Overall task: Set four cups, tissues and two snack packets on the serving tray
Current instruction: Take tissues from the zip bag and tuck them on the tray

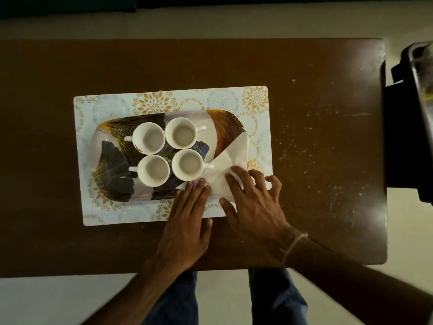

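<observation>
At the right end of the serving tray (110, 146), a folded white tissue (230, 158) lies slantwise, its far corner hanging past the tray's right rim onto the patterned placemat (164, 102) beneath. Both hands rest flat on its near edge: the left hand (187, 221) has its fingers held together, tips pressing the tissue's near-left corner, while the right hand (253, 202) is spread wide, fingertips pinning the near-right part. Neither pinches anything; this looks like smoothing or squaring the tissue so it sits within the tray, since it overhangs now.

The four white cups (168, 153) stand upright in a tight square near the tray's middle, rims nearly touching, handles turned outward left and right. Grouping them so leaves the tray's left end bare and the right end for the tissue. The near-right cup's handle touches or almost touches the tissue's left point, so sliding the tissue inward could nudge it.

No snack packets show on the tray or the surface (316, 137); that step seems still ahead. Pale specks dot the surface towards its right edge. Beyond that edge a dark object (412, 127) stands, too cropped to identify.
</observation>
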Demonstrator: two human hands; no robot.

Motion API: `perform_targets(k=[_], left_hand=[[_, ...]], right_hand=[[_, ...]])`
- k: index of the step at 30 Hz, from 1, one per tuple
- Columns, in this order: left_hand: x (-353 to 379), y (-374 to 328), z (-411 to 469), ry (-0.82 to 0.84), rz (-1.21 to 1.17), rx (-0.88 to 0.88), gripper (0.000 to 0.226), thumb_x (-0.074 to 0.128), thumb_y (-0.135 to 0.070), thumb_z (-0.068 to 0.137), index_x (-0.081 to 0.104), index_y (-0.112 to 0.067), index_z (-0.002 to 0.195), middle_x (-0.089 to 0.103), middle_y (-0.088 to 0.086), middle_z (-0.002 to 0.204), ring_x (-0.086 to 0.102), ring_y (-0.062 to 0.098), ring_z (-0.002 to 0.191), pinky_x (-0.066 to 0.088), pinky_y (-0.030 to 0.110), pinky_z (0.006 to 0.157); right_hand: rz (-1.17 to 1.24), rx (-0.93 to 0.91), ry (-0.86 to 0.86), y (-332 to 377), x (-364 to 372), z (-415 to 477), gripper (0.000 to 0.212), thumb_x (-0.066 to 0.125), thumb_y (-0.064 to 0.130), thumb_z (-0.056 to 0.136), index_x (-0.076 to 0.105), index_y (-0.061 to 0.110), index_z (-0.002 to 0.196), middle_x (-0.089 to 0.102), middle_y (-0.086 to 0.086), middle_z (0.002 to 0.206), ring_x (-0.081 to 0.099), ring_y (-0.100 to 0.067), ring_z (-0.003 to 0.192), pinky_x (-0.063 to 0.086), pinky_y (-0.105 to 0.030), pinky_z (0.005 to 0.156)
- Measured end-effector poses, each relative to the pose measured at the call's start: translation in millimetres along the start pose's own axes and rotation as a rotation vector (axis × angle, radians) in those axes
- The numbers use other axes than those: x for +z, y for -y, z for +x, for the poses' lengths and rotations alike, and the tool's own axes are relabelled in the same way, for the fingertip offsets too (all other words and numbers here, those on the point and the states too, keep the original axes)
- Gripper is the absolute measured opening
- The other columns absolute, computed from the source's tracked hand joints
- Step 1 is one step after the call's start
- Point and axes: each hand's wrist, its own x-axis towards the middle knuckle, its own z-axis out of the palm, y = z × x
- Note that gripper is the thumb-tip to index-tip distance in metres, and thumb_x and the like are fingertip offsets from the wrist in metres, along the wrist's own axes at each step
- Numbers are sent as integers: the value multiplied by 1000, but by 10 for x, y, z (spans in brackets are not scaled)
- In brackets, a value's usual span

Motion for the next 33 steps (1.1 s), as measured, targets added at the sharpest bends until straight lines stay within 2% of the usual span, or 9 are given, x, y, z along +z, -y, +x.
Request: perform_targets(k=[4, 7, 10, 13, 18, 21, 24, 29, 33], left_hand=[[-22, 1, 9, 0, -37, -8, 77, 60, -28, 93, 19, -18, 158, 7, -3, 167, -3, 12, 154, 10, 43, 125], [-13, -2, -2, -30, -53, 11, 76, 63, -25, 92, 24, -15, 156, 11, -1, 167, 1, 14, 154, 13, 42, 124], [5, 8, -11, -61, -64, 39, 76, 65, -22, 90, 27, -12, 155, 16, 2, 166, 7, 17, 154, 21, 47, 123], [28, 37, -10, -77, -59, 38, 77, 64, -22, 91, 25, -13, 156, 16, 1, 166, 7, 16, 154, 24, 49, 122], [34, 62, -3, -75, -43, 41, 75, 63, -22, 91, 26, -12, 155, 19, 4, 166, 9, 18, 154, 27, 51, 120], [27, 57, -21, -70, -34, 31, 75, 63, -24, 91, 26, -13, 155, 19, 4, 166, 9, 18, 154, 25, 50, 121], [25, 42, -35, -64, -37, 3, 77, 64, -26, 91, 25, -15, 156, 18, 2, 166, 8, 17, 154, 22, 48, 122], [16, 23, -23, -53, -30, -1, 76, 62, -27, 91, 25, -14, 156, 17, 2, 166, 6, 17, 154, 24, 51, 121], [-16, -11, -30, -75, -43, -9, 74, 64, -26, 91, 29, -12, 154, 22, 5, 165, 11, 19, 154, 26, 52, 120]], right_hand=[[35, -78, -162, -106, -259, 426, 50, 55, 42, 92, 47, 25, 138, 35, -6, 156, 30, -34, 136, 31, -60, 100], [-26, -173, -73, -229, -447, 891, 49, 54, 41, 95, 47, 27, 141, 41, -2, 153, 29, -36, 139, 25, -60, 103], [-191, -293, -61, -268, -552, 1129, 32, 52, 44, 95, 60, 23, 117, 57, 0, 130, 41, -33, 121, 28, -53, 95], [-273, -371, -30, -273, -567, 1169, 35, 53, 44, 95, 61, 16, 116, 62, -4, 123, 46, -34, 111, 30, -54, 90], [-247, -309, 47, -296, -502, 1074, 32, 48, 47, 96, 67, 25, 107, 60, -1, 117, 44, -29, 111, 26, -49, 89], [-228, -273, -111, -270, -465, 960, 35, 52, 45, 93, 60, 18, 113, 55, -7, 125, 46, -31, 114, 29, -52, 94], [-166, -309, -231, -215, -355, 727, 41, 47, 39, 94, 58, 16, 126, 53, -9, 140, 44, -32, 132, 24, -58, 107], [-267, -339, -34, -364, -117, 474, 62, 26, 45, 104, 28, 13, 157, 19, -9, 167, 4, -30, 156, -3, -65, 120], [-253, -323, -33, -409, -95, 468, 64, 19, 48, 104, 22, 14, 159, 13, -8, 168, 3, -29, 156, -3, -67, 119]])
